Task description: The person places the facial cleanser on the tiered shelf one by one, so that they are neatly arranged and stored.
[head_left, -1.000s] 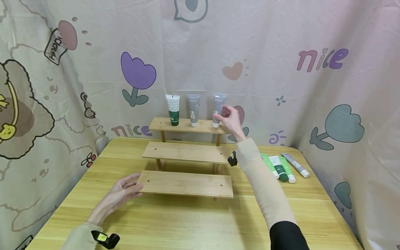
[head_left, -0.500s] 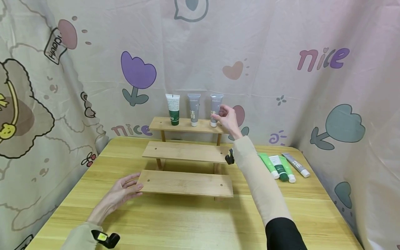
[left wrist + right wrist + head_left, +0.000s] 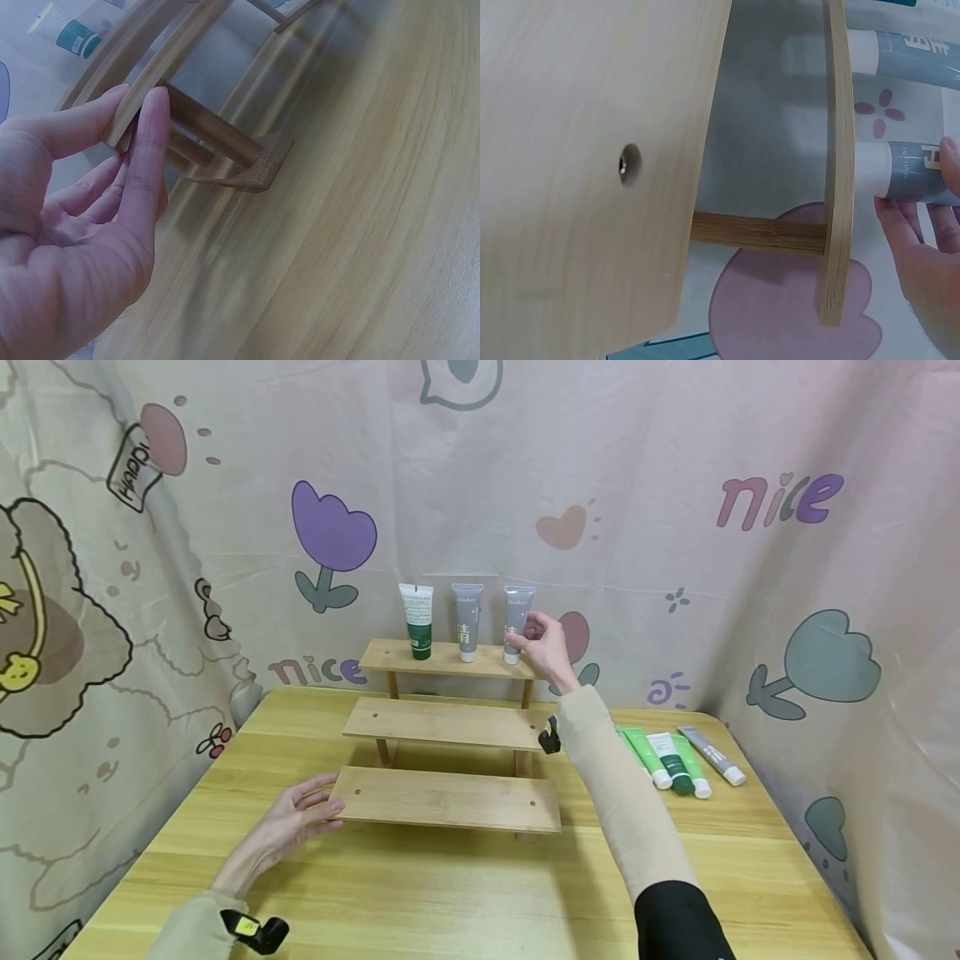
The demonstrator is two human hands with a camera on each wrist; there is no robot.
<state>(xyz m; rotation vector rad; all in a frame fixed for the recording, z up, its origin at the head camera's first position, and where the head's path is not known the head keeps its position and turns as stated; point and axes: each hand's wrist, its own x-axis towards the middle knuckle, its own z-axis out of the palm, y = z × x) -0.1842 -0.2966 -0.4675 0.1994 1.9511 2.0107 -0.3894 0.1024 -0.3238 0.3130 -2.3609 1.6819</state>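
Observation:
A three-tier wooden display stand (image 3: 450, 799) stands on the table. My left hand (image 3: 288, 827) pinches the left end of its lowest shelf between thumb and fingers, as the left wrist view shows up close. At the top shelf's right end, my right hand (image 3: 549, 652) holds a grey tube (image 3: 517, 622) upright, cap down, with the white cap right at the shelf surface. Beside it on that shelf stand another grey tube (image 3: 468, 620) and a white and dark green tube (image 3: 417, 620), both on their caps. In the right wrist view the held tube (image 3: 919, 176) is partly covered by fingers.
To the right on the wooden table (image 3: 450, 893) lie several tubes: a light green tube (image 3: 647, 758), a white and dark green tube (image 3: 672, 763) and a grey tube (image 3: 711, 755). A patterned cloth (image 3: 615, 460) hangs behind and at both sides.
My right hand has moved the grey tube slightly left along the top shelf, and its slight tilt has straightened. The left hand keeps its place on the lowest shelf.

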